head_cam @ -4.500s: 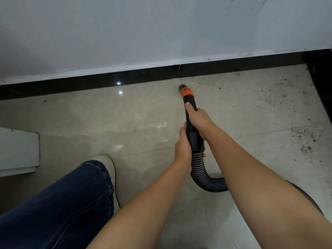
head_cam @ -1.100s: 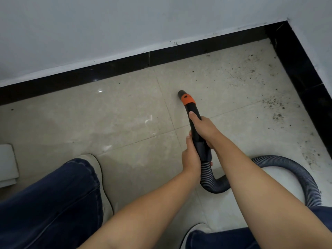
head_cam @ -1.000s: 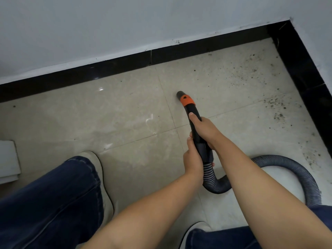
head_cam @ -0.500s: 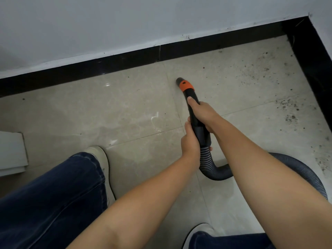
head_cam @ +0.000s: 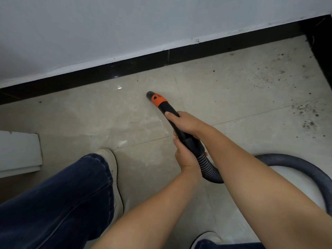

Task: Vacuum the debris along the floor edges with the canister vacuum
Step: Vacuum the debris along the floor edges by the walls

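A black vacuum wand with an orange collar (head_cam: pixel 158 100) points its open tip (head_cam: pixel 149 95) down at the beige tile floor (head_cam: pixel 100 121), a short way from the black baseboard (head_cam: pixel 125 69). My right hand (head_cam: pixel 185 123) grips the wand's upper part, forefinger stretched along it. My left hand (head_cam: pixel 185 153) grips the wand's lower end where the grey ribbed hose (head_cam: pixel 294 165) joins. The hose loops away to the right. Dark debris (head_cam: pixel 305 114) speckles the floor toward the right corner.
My left leg in blue jeans (head_cam: pixel 59 198) and a pale shoe (head_cam: pixel 111 159) stand at the lower left; another shoe tip (head_cam: pixel 206 238) shows at the bottom. A white board (head_cam: pixel 18 151) lies at the left edge. A white wall (head_cam: pixel 143 24) rises behind the baseboard.
The wand tip has swung left and back from the baseboard, away from the corner debris. Both hands keep their grip. The view has shifted left.
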The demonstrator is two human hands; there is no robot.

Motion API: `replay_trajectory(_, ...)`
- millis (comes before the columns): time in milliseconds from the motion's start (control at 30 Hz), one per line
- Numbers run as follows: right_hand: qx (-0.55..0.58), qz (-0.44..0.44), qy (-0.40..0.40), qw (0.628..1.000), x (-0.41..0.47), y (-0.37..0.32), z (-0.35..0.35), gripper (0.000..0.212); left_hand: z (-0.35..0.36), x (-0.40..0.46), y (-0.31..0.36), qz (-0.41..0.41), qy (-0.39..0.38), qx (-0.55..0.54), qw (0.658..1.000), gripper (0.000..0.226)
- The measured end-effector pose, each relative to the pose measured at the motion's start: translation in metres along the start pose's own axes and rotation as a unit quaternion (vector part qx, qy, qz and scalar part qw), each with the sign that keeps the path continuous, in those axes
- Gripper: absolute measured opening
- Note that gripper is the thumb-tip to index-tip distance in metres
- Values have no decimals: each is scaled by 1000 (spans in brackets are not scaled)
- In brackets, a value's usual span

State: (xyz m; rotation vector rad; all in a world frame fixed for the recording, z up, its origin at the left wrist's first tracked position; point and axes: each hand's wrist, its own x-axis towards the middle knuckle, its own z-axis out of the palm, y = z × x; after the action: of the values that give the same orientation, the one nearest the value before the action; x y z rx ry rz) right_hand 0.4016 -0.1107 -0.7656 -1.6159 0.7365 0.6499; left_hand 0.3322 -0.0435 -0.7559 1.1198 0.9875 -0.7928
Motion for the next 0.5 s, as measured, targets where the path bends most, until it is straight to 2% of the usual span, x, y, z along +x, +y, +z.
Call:
replay_trajectory(200,-1,-17,1,1000,16,-15,12,37,-4,9,19,17,22,-7,1000,56)
replay_trajectory(500,32,-36,30,998,44,-42,32,33,-16,34,55,41,11,-13,999,52)
